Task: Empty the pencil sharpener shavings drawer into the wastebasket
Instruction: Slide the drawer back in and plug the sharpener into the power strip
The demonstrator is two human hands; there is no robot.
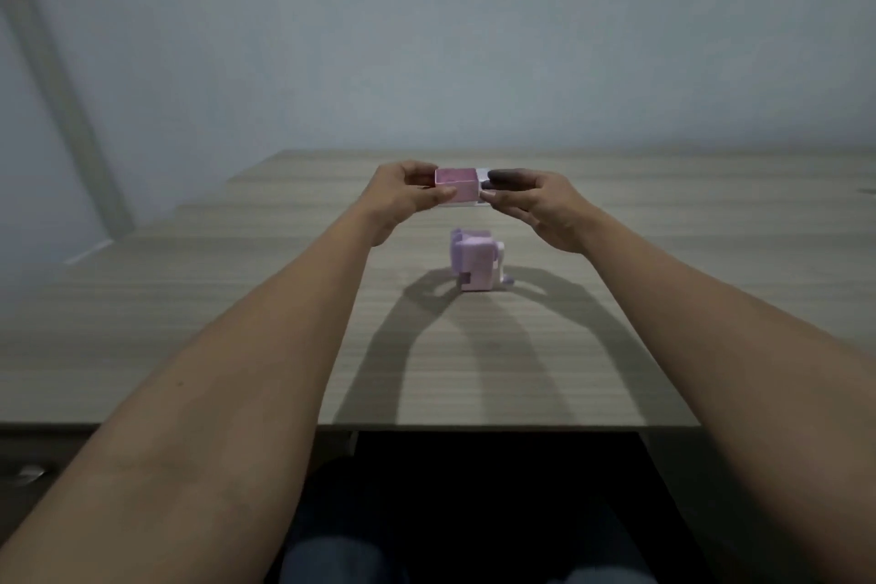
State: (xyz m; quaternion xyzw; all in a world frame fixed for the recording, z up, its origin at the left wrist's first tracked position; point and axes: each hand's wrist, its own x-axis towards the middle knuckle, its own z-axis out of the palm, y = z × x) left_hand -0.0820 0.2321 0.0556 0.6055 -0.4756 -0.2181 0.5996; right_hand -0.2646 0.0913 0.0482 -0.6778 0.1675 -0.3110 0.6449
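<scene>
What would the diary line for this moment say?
drawer: out, held up open side up | left hand and right hand: both gripping it | sharpener: on table | wastebasket: not visible

Both forearms run bare from the bottom corners of the view up to the wrists, with no sleeve, watch, bracelet or ring showing on either. A small dark spot marks the inner side of the left forearm. The left hand (403, 192) and the right hand (540, 204) are uncovered, without gloves; a short, plain nail shows on the left thumb. The right fingertips (505, 177) lie in deep shadow, so their detail cannot be read. At the bottom edge, between the arms, the knees wear dark blue cloth, blurred, probably jeans.
</scene>
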